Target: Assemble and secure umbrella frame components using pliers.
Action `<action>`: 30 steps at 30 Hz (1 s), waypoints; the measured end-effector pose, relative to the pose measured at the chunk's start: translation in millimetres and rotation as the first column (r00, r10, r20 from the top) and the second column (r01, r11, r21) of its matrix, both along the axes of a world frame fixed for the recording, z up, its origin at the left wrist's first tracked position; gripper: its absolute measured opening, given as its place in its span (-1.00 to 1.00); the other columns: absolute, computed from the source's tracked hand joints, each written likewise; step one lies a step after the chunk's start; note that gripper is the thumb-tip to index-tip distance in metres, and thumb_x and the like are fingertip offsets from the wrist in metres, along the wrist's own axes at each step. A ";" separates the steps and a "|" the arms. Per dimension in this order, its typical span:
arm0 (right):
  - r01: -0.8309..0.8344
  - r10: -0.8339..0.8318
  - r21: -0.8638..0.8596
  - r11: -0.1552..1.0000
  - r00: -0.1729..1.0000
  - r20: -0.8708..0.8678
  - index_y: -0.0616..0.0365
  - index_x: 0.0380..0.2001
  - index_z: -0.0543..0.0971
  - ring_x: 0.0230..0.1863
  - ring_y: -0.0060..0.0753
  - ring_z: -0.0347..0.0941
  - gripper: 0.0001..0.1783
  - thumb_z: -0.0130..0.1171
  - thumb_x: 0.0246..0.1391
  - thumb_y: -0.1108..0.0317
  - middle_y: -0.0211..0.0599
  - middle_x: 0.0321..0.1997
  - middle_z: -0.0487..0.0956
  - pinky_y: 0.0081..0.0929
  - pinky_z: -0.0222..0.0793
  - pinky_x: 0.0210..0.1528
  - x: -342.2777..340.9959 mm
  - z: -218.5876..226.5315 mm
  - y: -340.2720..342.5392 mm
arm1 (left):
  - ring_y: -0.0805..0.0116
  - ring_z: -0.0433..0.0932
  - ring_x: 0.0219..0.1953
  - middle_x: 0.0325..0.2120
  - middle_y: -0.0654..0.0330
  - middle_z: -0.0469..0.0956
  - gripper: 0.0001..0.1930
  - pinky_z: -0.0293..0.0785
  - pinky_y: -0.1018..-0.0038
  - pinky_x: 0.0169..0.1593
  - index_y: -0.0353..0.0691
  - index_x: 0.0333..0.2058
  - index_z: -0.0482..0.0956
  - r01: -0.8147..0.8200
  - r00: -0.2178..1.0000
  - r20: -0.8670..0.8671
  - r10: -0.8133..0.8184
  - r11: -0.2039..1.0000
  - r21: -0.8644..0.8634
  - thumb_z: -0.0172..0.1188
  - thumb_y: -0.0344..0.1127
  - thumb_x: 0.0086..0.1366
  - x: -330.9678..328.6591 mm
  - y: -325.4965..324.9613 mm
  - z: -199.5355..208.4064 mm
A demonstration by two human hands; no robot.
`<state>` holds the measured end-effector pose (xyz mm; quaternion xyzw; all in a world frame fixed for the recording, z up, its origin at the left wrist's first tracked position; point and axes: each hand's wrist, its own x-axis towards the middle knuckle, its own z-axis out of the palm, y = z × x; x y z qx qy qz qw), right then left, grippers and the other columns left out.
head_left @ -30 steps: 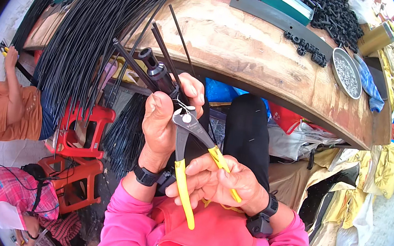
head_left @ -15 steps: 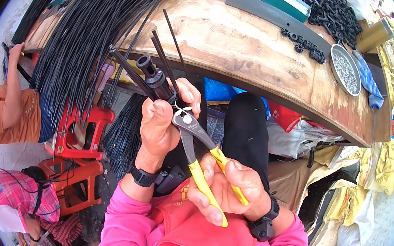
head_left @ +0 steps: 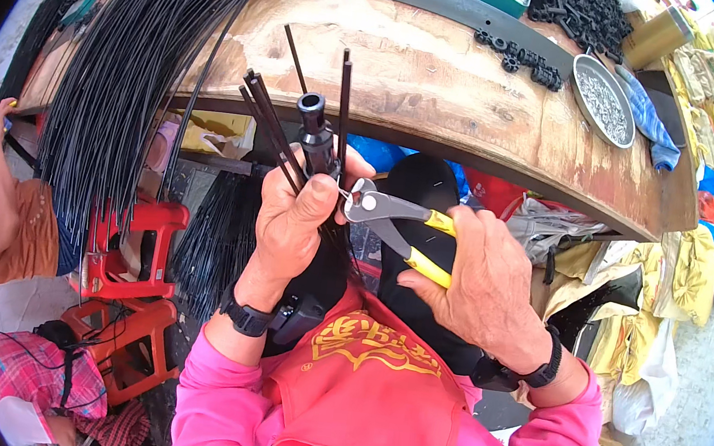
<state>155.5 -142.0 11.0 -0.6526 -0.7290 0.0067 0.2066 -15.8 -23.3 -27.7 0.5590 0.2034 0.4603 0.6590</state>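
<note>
My left hand point(head_left: 293, 224) is closed around a black tubular hub point(head_left: 318, 136) with several thin black rods, like umbrella ribs, standing up around it. The hub's round open end points up and away from me. A short piece of silvery wire point(head_left: 345, 193) sticks out beside my left fingers. My right hand point(head_left: 496, 285) grips the yellow handles of end-cutting nippers point(head_left: 392, 210), which lie almost sideways, handles spread apart. The jaws are at the wire, next to the hub; whether they pinch it I cannot tell. Part of the hub is hidden behind my left fingers.
Ahead is a worn wooden table point(head_left: 443, 100) bearing a big bundle of black rods point(head_left: 140, 63), a grey metal bar point(head_left: 454, 14), black plastic parts point(head_left: 579, 14) and a round tray point(head_left: 582, 72) of small silvery pieces. Red stools point(head_left: 135, 249) and two other people are at left.
My right hand has turned over and moved up and right, swinging the nippers from slanting toward me to nearly sideways. My left hand has tilted the hub more upright.
</note>
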 end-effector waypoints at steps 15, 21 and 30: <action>-0.740 -0.550 -0.323 0.590 -0.076 -0.832 0.18 -0.29 0.25 -0.57 -0.46 0.51 -0.73 0.09 0.13 0.29 -0.19 -0.45 0.53 -0.60 0.42 -0.57 23.2 10.1 -6.8 | 0.33 0.42 -0.43 -0.39 0.01 0.44 -0.36 0.34 0.46 -0.35 -0.40 -0.34 0.49 0.183 0.976 0.116 -0.184 0.983 0.021 0.09 0.24 0.13 -2.8 13.8 -13.3; -0.014 0.017 -0.044 0.999 0.997 0.072 0.27 -0.10 0.28 -0.40 -0.15 0.35 -0.34 0.28 -0.13 0.05 -0.10 -0.35 0.34 -0.28 0.24 -0.41 13.5 10.4 -11.8 | 0.40 0.38 -0.42 -0.32 0.03 0.38 -0.36 0.25 0.61 -0.45 -0.39 -0.32 0.45 0.086 0.996 -0.014 -0.085 0.995 0.059 -0.01 0.25 0.20 8.2 7.2 -6.1; -0.456 -0.028 -0.321 0.830 0.540 -0.841 0.25 -0.31 0.23 -0.48 -0.18 0.46 -0.51 0.30 -0.18 0.29 -0.06 -0.39 0.40 -0.35 0.37 -0.48 8.2 -9.5 -9.3 | 0.40 0.38 -0.44 -0.47 0.06 0.42 -0.43 0.27 0.54 -0.38 -0.38 -0.42 0.44 0.100 0.991 0.088 -0.104 0.994 0.055 0.04 0.17 0.20 9.6 8.7 -16.7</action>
